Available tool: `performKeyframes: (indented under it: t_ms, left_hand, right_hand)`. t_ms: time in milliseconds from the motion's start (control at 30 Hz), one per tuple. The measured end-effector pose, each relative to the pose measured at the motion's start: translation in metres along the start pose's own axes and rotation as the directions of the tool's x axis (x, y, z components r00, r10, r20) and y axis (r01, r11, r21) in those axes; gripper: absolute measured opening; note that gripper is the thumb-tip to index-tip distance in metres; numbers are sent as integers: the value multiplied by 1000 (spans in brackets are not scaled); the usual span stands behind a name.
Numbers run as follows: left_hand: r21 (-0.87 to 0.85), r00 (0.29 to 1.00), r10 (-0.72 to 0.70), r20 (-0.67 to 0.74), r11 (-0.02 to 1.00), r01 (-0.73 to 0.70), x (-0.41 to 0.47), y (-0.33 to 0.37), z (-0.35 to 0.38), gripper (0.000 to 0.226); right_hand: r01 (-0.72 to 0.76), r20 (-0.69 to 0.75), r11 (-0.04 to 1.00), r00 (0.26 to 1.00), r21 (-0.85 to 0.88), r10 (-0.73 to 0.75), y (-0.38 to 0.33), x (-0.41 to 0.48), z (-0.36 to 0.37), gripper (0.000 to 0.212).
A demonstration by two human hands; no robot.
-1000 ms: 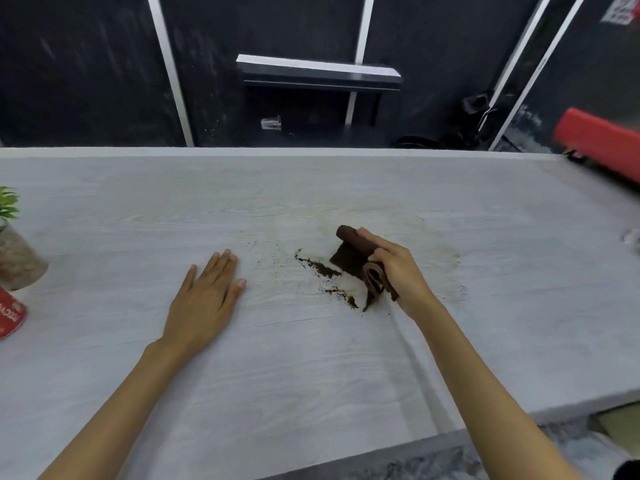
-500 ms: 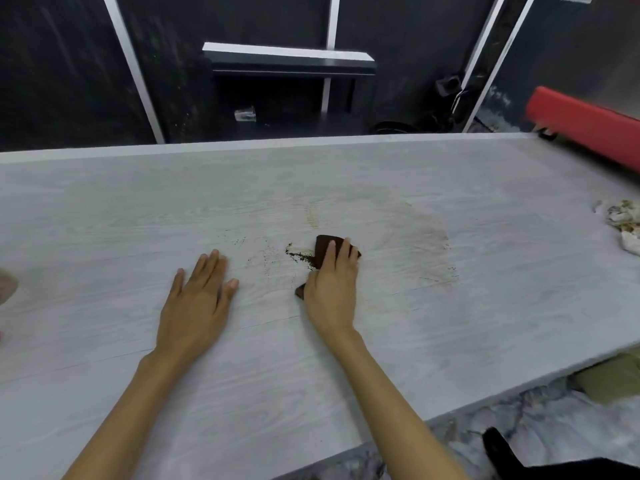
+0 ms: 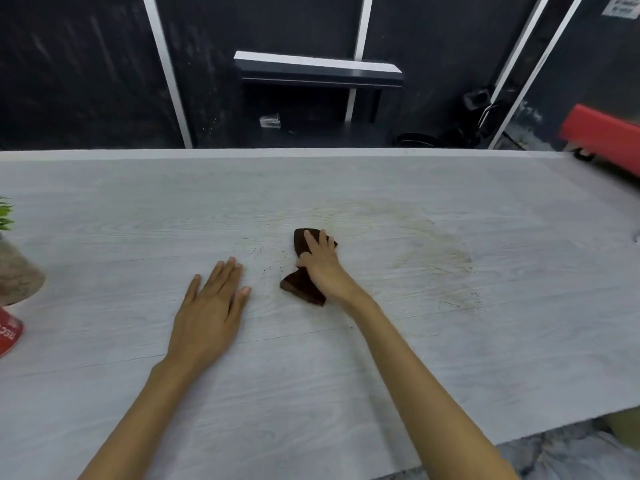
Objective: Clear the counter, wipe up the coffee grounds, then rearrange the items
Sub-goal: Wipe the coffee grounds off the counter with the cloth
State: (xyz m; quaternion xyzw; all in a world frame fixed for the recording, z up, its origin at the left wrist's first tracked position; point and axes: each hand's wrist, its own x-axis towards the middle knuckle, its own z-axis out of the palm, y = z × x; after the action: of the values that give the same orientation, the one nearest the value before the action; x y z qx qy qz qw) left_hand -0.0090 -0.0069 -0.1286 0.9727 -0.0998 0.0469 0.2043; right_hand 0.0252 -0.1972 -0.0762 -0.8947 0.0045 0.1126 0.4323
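Note:
A dark brown cloth (image 3: 300,286) lies on the pale wood-grain counter (image 3: 381,358) near its middle. My right hand (image 3: 320,263) presses flat on top of the cloth with straight fingers. A few specks of coffee grounds (image 3: 268,268) dot the counter just left of the cloth. A faint brownish smear (image 3: 433,251) spreads to the right of it. My left hand (image 3: 211,306) rests palm down on the counter, fingers straight, a little left of the cloth, holding nothing.
A potted plant (image 3: 14,265) and a red can (image 3: 8,336) stand at the counter's left edge. A red object (image 3: 602,136) sits past the far right corner. Behind the counter is a dark wall with a shelf (image 3: 318,69).
My right hand has swept the cloth over the dark line of grounds; only small specks show now. My left hand has stayed flat in the same spot.

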Motion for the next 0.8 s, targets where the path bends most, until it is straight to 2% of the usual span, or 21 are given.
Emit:
performKeyframes:
  t_ms: [33, 67, 167, 233, 300, 567, 667, 800]
  left_hand:
    - [-2, 1000, 3, -3, 1000, -3, 0, 0, 0, 78]
    - [-6, 1000, 5, -7, 1000, -5, 1, 1, 0, 79]
    - [-14, 1000, -3, -18, 1000, 3, 1, 3, 0, 79]
    - [-20, 1000, -11, -26, 1000, 10, 1, 3, -1, 80]
    - [-33, 999, -11, -30, 999, 10, 2, 3, -1, 79]
    - [-37, 999, -12, -33, 999, 10, 2, 3, -2, 78]
    - [-36, 999, -19, -37, 999, 18, 2, 1, 0, 77]
    - [-43, 999, -20, -35, 999, 19, 0, -2, -1, 75]
  right_hand:
    - [-7, 73, 998, 997, 58, 3, 1, -2, -13, 66]
    - [-3, 136, 999, 991, 34, -1, 4, -4, -24, 71]
    - [128, 219, 936, 974, -327, -57, 17, 2, -39, 93]
    - [177, 242, 903, 967, -391, -85, 21, 10, -38, 100]
    - [189, 218, 907, 970, -377, -112, 24, 17, -37, 99]
    - [221, -41, 885, 965, -410, -260, 30, 25, -26, 77]
    - [234, -28, 852, 960, -469, -279, 27, 25, -26, 78]
    - [245, -2, 900, 965, -361, -264, 25, 11, -22, 94]
